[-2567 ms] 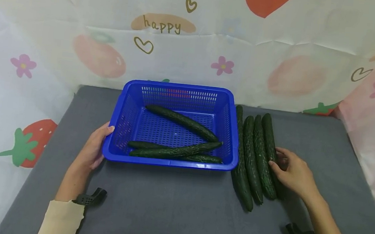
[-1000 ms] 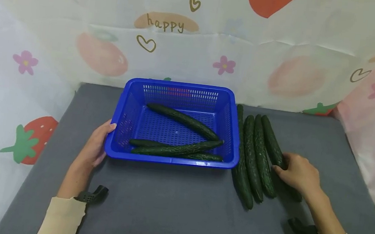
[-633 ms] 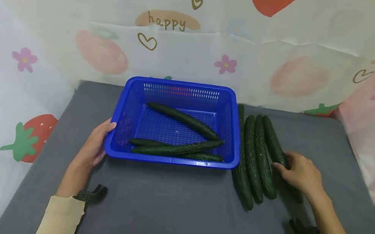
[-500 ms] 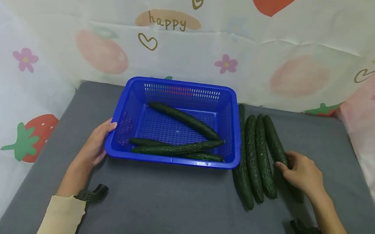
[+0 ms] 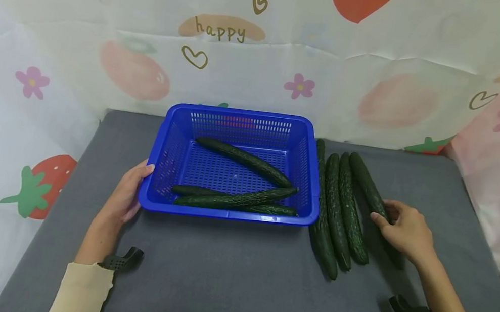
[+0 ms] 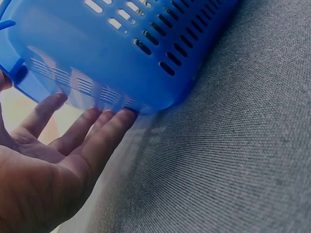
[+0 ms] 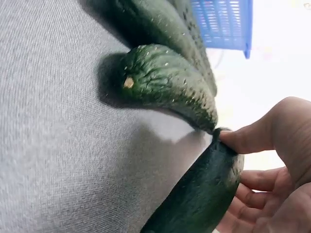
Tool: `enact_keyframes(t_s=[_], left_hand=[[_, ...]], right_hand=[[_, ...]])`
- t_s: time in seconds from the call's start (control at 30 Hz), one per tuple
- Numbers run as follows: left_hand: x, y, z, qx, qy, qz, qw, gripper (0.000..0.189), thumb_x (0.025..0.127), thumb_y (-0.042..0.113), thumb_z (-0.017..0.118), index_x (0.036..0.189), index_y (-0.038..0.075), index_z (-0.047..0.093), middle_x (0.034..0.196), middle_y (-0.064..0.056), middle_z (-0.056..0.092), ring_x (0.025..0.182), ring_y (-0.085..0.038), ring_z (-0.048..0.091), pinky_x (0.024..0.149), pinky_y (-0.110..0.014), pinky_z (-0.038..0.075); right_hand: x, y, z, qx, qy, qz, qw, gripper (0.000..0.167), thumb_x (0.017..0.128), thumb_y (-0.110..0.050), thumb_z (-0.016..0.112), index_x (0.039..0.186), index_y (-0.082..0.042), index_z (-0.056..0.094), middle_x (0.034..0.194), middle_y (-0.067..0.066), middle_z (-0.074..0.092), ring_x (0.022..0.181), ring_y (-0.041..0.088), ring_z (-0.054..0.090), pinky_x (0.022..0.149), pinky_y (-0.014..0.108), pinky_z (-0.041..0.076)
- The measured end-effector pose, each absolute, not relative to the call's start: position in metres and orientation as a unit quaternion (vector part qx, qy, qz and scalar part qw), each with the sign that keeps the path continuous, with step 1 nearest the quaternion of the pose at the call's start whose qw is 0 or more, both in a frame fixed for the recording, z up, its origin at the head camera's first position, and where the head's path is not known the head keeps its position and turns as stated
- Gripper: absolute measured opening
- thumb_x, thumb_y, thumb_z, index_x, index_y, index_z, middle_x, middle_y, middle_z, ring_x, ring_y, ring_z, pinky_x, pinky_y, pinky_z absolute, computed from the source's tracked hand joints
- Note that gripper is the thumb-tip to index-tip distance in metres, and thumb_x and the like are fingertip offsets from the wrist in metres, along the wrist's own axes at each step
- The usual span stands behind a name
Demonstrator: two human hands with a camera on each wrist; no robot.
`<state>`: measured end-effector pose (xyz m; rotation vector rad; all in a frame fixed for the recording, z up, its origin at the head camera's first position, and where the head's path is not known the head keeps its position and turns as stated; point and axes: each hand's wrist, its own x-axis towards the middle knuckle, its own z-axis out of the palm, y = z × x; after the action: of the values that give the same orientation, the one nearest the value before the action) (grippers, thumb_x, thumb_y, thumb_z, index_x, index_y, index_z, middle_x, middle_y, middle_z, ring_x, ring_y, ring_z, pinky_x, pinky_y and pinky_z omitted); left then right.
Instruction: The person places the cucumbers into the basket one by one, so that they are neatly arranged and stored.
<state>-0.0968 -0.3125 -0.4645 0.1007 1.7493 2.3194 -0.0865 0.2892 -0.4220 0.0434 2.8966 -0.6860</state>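
Note:
My left hand (image 5: 129, 189) holds the left side of a blue slotted plastic basket (image 5: 227, 214), thumb on the rim. In the left wrist view its fingertips (image 6: 127, 114) lie against the basket's outer wall. Three dark green cucumbers (image 5: 245, 161) lie in the basket, two of them crossing near the front. To the right, my right hand (image 5: 407, 231) grips the outermost cucumber (image 5: 368, 186), thumb on the near side and fingers round the far side. The right wrist view shows this cucumber (image 7: 197, 191) slanting away from its neighbour (image 7: 167, 80), thumb pressed on its skin.
Three more cucumbers (image 5: 334, 210) lie side by side against the basket's right side, pointing front to back. Grey cloth (image 5: 223, 280) covers the table. A printed curtain (image 5: 239, 83) hangs right behind the table's back edge.
The outermost cucumber's near end has swung right, away from the row, with my right hand on it. Lately that hand has shifted slightly right. My left hand and the basket have stayed put.

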Motion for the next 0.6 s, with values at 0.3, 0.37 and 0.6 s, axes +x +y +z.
enact_keyframes(t_s=[0.3, 0.37, 0.6], left_hand=[[-0.1, -0.31, -0.465, 0.02, 0.601, 0.791, 0.11, 0.031, 0.114, 0.026, 0.04, 0.142, 0.018, 0.049, 0.117, 0.004, 0.075, 0.101, -0.008, 0.074, 0.082, -0.025, 0.063], [-0.101, -0.309, -0.466, 0.019, 0.596, 0.796, 0.107, 0.03, 0.113, 0.025, 0.041, 0.14, 0.018, 0.052, 0.114, 0.004, 0.075, 0.099, -0.008, 0.074, 0.082, -0.025, 0.063], [-0.099, -0.312, -0.469, 0.024, 0.6, 0.793, 0.106, 0.031, 0.113, 0.026, 0.04, 0.142, 0.019, 0.052, 0.119, 0.003, 0.075, 0.104, -0.009, 0.074, 0.084, -0.026, 0.063]], right_hand=[[-0.084, 0.282, -0.41, -0.007, 0.964, -0.261, 0.054, 0.062, 0.105, -0.037, 0.066, 0.15, 0.003, 0.051, 0.137, 0.036, 0.062, 0.121, 0.055, 0.063, 0.081, 0.065, 0.053], [-0.083, 0.278, -0.407, -0.01, 0.964, -0.261, 0.052, 0.061, 0.105, -0.036, 0.067, 0.151, 0.001, 0.051, 0.136, 0.036, 0.063, 0.121, 0.055, 0.063, 0.081, 0.065, 0.054], [-0.081, 0.266, -0.392, -0.033, 0.959, -0.277, 0.037, 0.06, 0.104, -0.035, 0.068, 0.152, -0.003, 0.052, 0.138, 0.036, 0.062, 0.123, 0.055, 0.063, 0.081, 0.067, 0.053]])
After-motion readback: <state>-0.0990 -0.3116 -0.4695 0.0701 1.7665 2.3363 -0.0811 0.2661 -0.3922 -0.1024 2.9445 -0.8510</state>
